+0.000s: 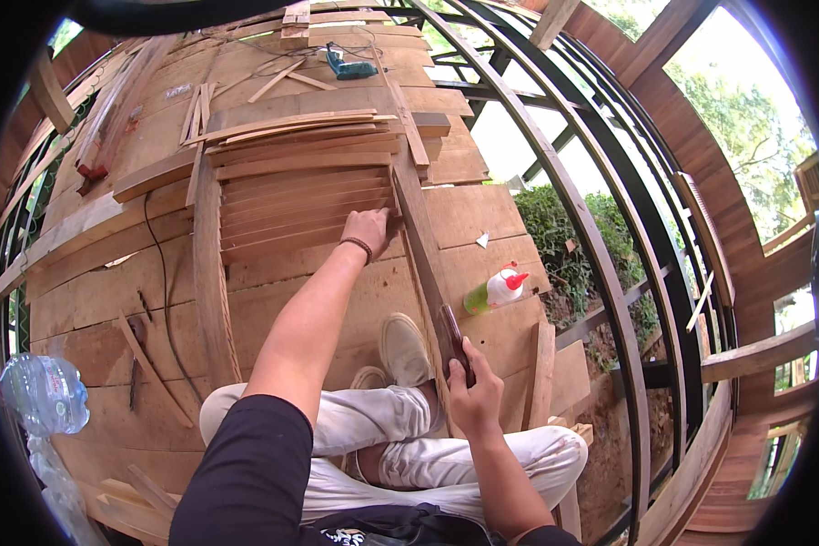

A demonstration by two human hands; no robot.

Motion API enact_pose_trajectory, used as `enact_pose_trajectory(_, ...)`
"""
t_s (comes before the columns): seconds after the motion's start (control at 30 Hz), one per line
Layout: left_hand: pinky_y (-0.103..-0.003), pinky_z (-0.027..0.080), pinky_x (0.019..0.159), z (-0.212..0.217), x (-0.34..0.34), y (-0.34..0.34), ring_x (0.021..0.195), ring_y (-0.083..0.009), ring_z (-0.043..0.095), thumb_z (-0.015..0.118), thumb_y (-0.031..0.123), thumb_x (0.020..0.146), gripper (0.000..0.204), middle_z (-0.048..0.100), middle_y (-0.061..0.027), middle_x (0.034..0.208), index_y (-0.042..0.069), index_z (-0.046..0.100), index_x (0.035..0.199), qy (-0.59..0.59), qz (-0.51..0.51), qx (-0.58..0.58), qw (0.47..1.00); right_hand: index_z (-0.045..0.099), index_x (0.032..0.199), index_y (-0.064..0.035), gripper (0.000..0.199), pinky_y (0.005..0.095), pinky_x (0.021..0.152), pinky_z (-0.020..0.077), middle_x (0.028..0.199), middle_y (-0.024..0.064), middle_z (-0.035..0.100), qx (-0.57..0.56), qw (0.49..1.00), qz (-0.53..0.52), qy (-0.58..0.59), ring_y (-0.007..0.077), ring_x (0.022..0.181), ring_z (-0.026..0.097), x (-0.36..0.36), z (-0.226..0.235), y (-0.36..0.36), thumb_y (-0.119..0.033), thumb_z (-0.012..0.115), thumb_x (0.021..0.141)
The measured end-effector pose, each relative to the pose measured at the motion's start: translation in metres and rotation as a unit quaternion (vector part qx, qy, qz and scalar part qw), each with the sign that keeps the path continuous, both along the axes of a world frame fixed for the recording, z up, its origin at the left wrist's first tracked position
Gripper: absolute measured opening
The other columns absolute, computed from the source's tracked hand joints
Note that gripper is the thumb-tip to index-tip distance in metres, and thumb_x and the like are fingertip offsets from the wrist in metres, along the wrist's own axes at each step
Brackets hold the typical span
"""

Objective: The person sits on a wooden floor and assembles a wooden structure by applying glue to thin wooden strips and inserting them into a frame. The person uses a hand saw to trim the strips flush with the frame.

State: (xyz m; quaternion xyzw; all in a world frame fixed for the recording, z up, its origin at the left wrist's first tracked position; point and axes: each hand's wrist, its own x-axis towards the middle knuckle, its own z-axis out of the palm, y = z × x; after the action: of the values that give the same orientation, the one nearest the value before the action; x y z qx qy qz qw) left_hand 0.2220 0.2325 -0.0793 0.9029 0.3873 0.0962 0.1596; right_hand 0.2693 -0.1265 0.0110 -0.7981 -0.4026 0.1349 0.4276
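A wooden louvre frame (207,273) lies on the boards in front of me, with several thin slats (291,202) set across its far part. My left hand (370,229) is closed at the right end of the nearest slat, against the inner side of the right-hand rail (420,238); its fingertips are partly hidden. My right hand (476,387) is wrapped round a dark brown, smooth wooden-looking tool (451,332), held over the near part of that rail. What kind of tool it is, I cannot tell.
A glue bottle (496,291) with a red tip stands right of the frame. Farther off lie a green power tool (348,65) and loose wood strips. A black cord (161,264) and a large water bottle (45,393) are at left. Past the boards' right edge, metal beams (555,164) span a drop.
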Motion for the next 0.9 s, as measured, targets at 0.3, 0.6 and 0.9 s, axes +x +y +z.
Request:
enact_pose_trajectory(0.3,-0.046,0.05,0.094,0.0,0.003,-0.002,0.113,-0.0274,0.068,0.068,0.034,0.095,0.032,0.074,-0.0098,0.116,0.012,0.066,0.118,-0.017,-0.006,0.008,1.0,0.064,0.132,0.0049,0.039,0.0355,0.091,0.0569,0.112,0.0251,0.075,-0.016,0.997,-0.013,0.068,0.0287,0.105,0.076,-0.011,0.019,-0.073,-0.008,0.069,0.095)
enact_pose_trajectory(0.6,-0.049,0.05,0.09,-0.021,-0.004,0.003,0.109,-0.0315,0.069,0.068,0.031,0.094,0.028,0.074,-0.0131,0.108,0.008,0.066,0.111,-0.052,0.005,0.04,0.998,0.064,0.134,0.0013,0.037,0.0275,0.067,0.0544,0.087,0.0104,0.071,-0.025,1.0,0.006,0.01,0.0101,0.069,0.064,0.004,0.002,-0.027,-0.006,0.066,0.097)
enact_pose_trajectory(0.9,-0.049,0.05,0.089,-0.02,-0.001,0.004,0.108,-0.0311,0.069,0.069,0.028,0.093,0.028,0.074,-0.0109,0.11,0.009,0.066,0.114,-0.061,0.015,0.056,0.996,0.064,0.134,0.0015,0.038,0.0319,0.078,0.0557,0.098,0.0152,0.073,-0.013,1.0,0.005,0.017,0.0178,0.083,0.068,0.003,-0.001,-0.008,-0.007,0.066,0.097)
